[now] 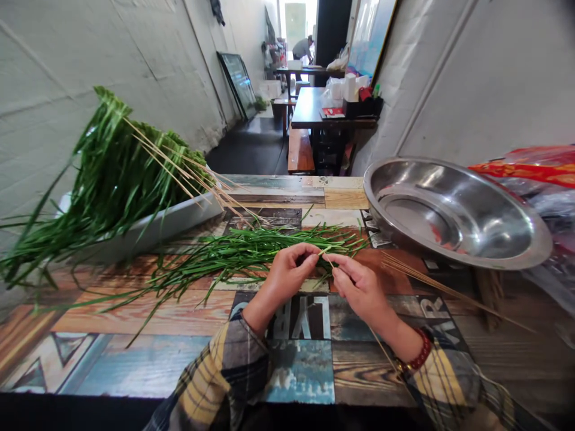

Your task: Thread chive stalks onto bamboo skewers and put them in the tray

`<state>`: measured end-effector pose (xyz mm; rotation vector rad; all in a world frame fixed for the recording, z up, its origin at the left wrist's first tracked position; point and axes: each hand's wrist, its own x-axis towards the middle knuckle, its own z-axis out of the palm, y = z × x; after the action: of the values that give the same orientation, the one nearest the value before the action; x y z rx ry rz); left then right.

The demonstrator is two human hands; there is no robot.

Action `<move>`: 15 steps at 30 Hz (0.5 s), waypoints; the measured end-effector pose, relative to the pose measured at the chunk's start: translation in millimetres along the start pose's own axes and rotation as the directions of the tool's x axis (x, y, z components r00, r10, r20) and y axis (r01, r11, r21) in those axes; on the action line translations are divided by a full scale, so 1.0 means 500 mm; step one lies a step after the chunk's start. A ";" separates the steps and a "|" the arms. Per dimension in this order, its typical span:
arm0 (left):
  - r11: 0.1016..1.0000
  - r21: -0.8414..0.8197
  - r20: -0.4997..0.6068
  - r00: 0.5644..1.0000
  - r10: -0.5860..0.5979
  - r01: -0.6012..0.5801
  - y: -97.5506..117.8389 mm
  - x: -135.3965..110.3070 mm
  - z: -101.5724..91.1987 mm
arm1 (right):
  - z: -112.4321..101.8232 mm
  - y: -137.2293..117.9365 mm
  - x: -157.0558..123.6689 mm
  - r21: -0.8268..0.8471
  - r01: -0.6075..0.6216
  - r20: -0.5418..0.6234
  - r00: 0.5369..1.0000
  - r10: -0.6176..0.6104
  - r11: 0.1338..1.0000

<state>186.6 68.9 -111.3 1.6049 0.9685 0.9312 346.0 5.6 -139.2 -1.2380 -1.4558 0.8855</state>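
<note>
Over the middle of the table, my left hand (pixel 291 272) pinches the pale end of a garlic chive (pixel 326 249). My right hand (pixel 362 290) grips a thin bamboo skewer (pixel 381 342), whose tip meets the chive between my fingertips; its long end runs back under my right wrist. Just beyond both hands lies a loose pile of green garlic chives (pixel 242 251), leaves trailing left. At the left, a white tray (pixel 155 228) holds a thick stack of skewered chives (pixel 130 161), bare skewer ends pointing right.
A large steel basin (pixel 503 262) rests at the right, with loose skewers (pixel 431 286) in front of it. Red and clear plastic packaging (pixel 534 167) lies beside the basin. Farther back are another table (pixel 309 102), a bench (pixel 300 149) and a bent-over person (pixel 302 49).
</note>
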 end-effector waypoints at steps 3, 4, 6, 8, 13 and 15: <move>0.999 -0.043 0.017 0.999 -0.027 0.028 -0.001 0.000 0.002 | -0.004 -0.004 0.003 -0.008 -0.023 -0.001 1.000 0.023 1.000; 0.998 -0.051 0.019 0.999 -0.035 0.036 -0.002 0.000 0.002 | -0.005 -0.004 0.003 -0.015 -0.029 -0.002 1.000 0.029 0.999; 0.997 -0.057 0.006 0.999 -0.042 0.043 -0.004 0.000 0.001 | -0.006 -0.003 0.001 -0.029 -0.042 -0.001 0.999 0.042 0.999; 0.998 -0.054 -0.017 0.999 -0.041 0.040 -0.004 0.000 0.000 | -0.005 0.000 -0.002 -0.018 -0.042 0.006 0.999 0.042 0.999; 0.998 -0.063 -0.034 0.999 -0.032 0.030 -0.004 0.000 -0.002 | -0.004 0.011 -0.008 0.031 -0.008 0.032 0.999 0.007 0.999; 0.997 -0.069 -0.036 0.999 -0.039 0.037 -0.003 0.001 -0.002 | -0.004 0.012 -0.008 0.033 -0.006 0.039 0.999 0.004 0.999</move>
<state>185.8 69.9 -112.6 1.5121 0.9794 0.9607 349.4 2.9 -145.2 -1.2069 -1.4637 0.9379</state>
